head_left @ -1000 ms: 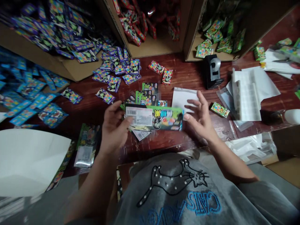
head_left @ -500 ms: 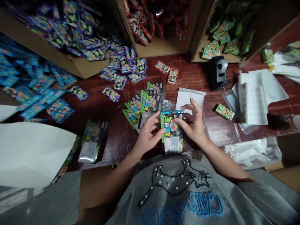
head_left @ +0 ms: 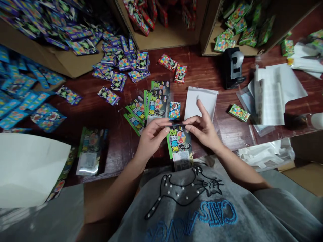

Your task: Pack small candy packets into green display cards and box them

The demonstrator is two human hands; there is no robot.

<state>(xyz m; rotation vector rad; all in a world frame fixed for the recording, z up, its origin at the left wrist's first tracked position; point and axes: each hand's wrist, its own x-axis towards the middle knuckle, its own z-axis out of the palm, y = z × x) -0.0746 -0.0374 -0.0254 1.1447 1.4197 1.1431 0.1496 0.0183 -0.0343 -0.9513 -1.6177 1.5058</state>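
A printed candy bag with a green left edge and a pale label stands or leans upright at the front of the table, close to my body. My left hand pinches its upper left edge between thumb and fingers. On the upper right edge, the thumb and forefinger of my right hand are closed, while another finger points up. Just beyond the bag's top lies a small blue candy box. Several matching candy bags are fanned out left of it, and a white paper sheet lies to the right.
Cardboard boxes at the back hold purple packets, red packets and green packets. Blue packets are piled at left. A black tape dispenser stands at right. Another bag lies front left, near a large white sheet.
My hands have shifted from the bag's face to its top edge, the right thumb sliding up off the printed front. The blue strip at the bag's top no longer shows. The view has tilted slightly.
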